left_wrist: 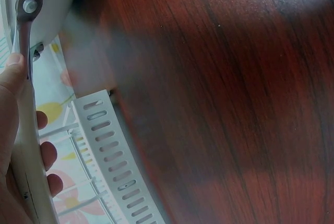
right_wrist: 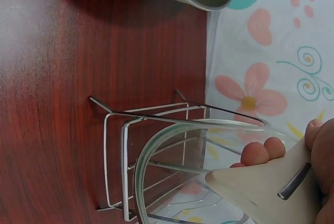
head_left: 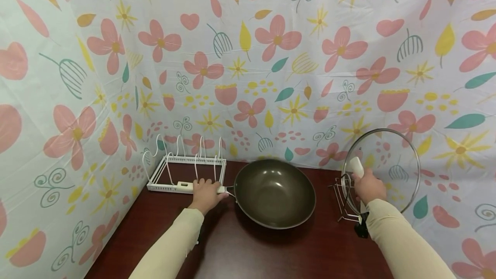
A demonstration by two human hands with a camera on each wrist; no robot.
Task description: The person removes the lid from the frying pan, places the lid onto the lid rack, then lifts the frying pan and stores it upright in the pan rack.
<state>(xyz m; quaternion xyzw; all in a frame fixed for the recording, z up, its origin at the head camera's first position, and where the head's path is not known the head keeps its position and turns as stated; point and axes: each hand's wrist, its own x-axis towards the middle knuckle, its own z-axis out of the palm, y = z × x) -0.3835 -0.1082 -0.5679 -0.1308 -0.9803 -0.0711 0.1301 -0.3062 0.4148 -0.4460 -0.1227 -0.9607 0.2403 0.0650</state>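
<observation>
Dark non-stick coating lines the wok (head_left: 275, 195), which is positioned at the centre of the brown table (head_left: 306, 255), bowl facing up, with its long handle (left_wrist: 28, 169) directed to the left; whether its base touches the table cannot be determined. Left hand (head_left: 205, 195): fingers curled round the long handle, thumb laid along it towards the metal neck, three fingertips visible on the opposite side with small gaps between them. This grip presumably allows one hand to control the weight of the bowl. Beyond the left hand, the white rack (head_left: 153, 187) stands against the patterned cloth (head_left: 248, 76); the long handle crosses its front edge in the head view, contact unconfirmed. Right hand (head_left: 370, 189): fingers curled round the pale lid knob (right_wrist: 261, 182), fingertips close together on its far side, thumb position not clear. The glass lid (head_left: 399, 158) is held on edge, its lower part between the bars of the wire stand (right_wrist: 125, 140), to the right of the wok; the narrow slot probably serves to support the glass lid near vertical, and the lid knob gives a hold clear of the rim
</observation>
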